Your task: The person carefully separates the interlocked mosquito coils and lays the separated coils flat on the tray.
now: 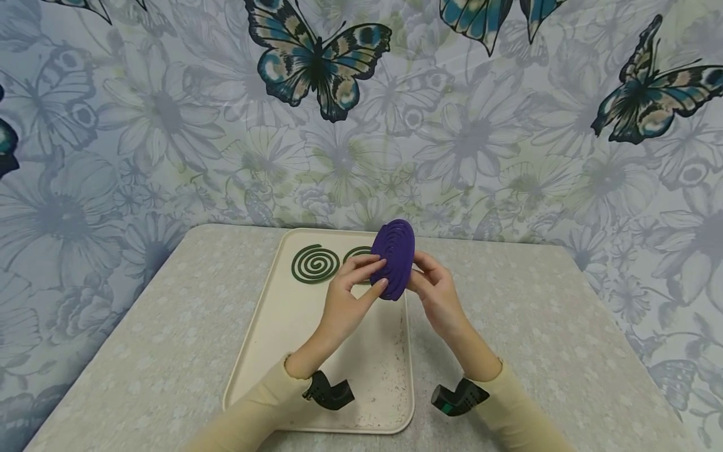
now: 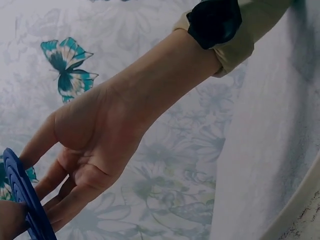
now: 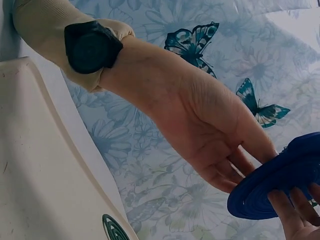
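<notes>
A flat purple disc (image 1: 393, 258), wound in a spiral of rings, is held up on edge between my two hands over the far part of the tray; it looks blue in the wrist views. My left hand (image 1: 346, 302) grips its left side, thumb low and fingertips on the ringed face. From the right, my right hand (image 1: 443, 301) pinches the opposite edge, some fingers hidden behind the disc. On the tray lies a dark green spiral coil (image 1: 315, 263). Beside it a second green coil (image 1: 357, 251) is partly covered by the left hand and the disc.
The cream tray (image 1: 294, 339) has a raised rim and dark specks near its front right. It rests on a light patterned table (image 1: 508, 326) that meets a butterfly-and-flower wall covering (image 1: 350, 169) at the back. Dark wrist cameras (image 1: 330, 390) sit on both sleeves.
</notes>
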The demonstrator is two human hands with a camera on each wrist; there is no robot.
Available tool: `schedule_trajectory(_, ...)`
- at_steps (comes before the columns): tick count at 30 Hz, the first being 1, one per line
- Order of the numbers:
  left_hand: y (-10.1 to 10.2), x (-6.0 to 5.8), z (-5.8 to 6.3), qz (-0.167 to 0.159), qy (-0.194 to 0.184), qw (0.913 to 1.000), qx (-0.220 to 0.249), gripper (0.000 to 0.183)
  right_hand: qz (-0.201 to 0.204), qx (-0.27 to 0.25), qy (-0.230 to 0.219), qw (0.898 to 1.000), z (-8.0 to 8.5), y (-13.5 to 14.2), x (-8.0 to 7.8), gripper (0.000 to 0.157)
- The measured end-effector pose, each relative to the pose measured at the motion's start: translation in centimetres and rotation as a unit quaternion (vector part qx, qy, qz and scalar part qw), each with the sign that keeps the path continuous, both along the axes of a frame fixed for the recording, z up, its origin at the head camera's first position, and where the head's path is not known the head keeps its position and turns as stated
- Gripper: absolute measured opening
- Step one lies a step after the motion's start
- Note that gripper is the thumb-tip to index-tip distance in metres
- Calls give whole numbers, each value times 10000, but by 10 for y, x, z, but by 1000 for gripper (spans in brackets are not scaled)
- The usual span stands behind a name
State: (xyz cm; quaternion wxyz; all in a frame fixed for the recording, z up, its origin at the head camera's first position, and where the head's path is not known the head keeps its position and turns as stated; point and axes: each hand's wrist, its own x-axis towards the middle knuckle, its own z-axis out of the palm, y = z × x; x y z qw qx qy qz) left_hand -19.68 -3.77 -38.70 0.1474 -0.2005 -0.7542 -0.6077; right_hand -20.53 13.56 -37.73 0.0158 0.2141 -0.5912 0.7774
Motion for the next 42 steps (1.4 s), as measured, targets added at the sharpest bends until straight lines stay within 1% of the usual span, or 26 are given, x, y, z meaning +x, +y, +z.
schedule_trajectory(3,1,3,0,43,339,9994,-8,30,-75,-144,-30,9999,1,-1,2,30)
schedule_trajectory(5,1,4,0,32,451,9990,-14,29,-81,-203,31,9998,0,-1,3,32)
schedule_trajectory(7,1,5,1,-28,474,9989,28,29,-87,-209,137,9997,0,-2,4,34)
schedule_trajectory(10,1,5,2,-148,421,9990,90,30,-84,-149,329,9993,0,-3,6,38)
schedule_trajectory(12,1,5,3,-209,375,9990,96,30,-124,-102,382,9991,-1,-3,7,40)
schedule_trajectory(17,1,4,2,-233,455,9985,-178,33,-81,-22,384,9992,-2,-4,7,46)
schedule_trajectory(22,3,4,2,-314,591,9964,-520,40,18,54,238,9997,-1,-3,6,52)
schedule_trajectory(26,4,5,2,-297,762,9943,-683,42,-19,-130,-74,9999,2,-2,7,44)
schedule_trajectory(28,4,6,3,-298,910,9929,-699,42,-35,-295,-173,9994,4,-2,8,40)
schedule_trajectory(30,4,7,4,-345,1085,9911,-690,42,-5,-468,-193,9987,6,-1,10,39)
schedule_trajectory(34,4,10,6,-449,1317,9886,-581,42,148,-707,-3,9974,9,-1,12,45)
schedule_trajectory(38,4,12,6,-477,1364,9886,-417,43,312,-893,236,9952,10,-2,13,52)
schedule_trajectory(42,4,12,6,-435,1412,9883,-379,42,384,-880,557,9938,7,-4,13,58)
